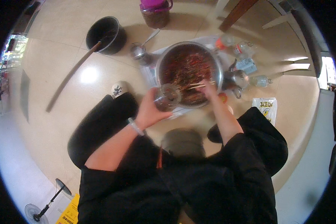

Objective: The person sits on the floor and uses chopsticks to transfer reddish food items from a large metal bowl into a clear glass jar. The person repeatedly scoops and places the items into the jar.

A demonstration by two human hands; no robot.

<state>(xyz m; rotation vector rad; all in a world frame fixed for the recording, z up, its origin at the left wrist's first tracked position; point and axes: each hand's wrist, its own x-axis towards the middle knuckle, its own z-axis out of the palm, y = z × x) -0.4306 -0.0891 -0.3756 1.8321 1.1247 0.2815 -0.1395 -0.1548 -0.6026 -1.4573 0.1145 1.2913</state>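
Observation:
A clear jar (pixel 167 96) is in my left hand (pixel 151 112), tilted at the near left rim of a large metal basin (pixel 219 70). Dark matter shows inside the jar. My right hand (pixel 208 89) holds a pair of wooden chopsticks (pixel 198 85) over the near right part of the basin. Red and brown chopped food (pixel 187 65) fills much of the basin; motion blur hides its detail. The basin stands on a sheet of plastic or paper (pixel 149 74) on the tiled floor.
Left stands a dark pot (pixel 120 37) with a long wooden handle (pixel 72 71) leaning out. Beyond are a small metal-looking jar (pixel 140 53), a spoon (pixel 151 36) and a purple-lidded jar (pixel 156 16). Clear bottles (pixel 243 48), a metal pot (pixel 236 79) and a plastic packet (pixel 265 107) lie right.

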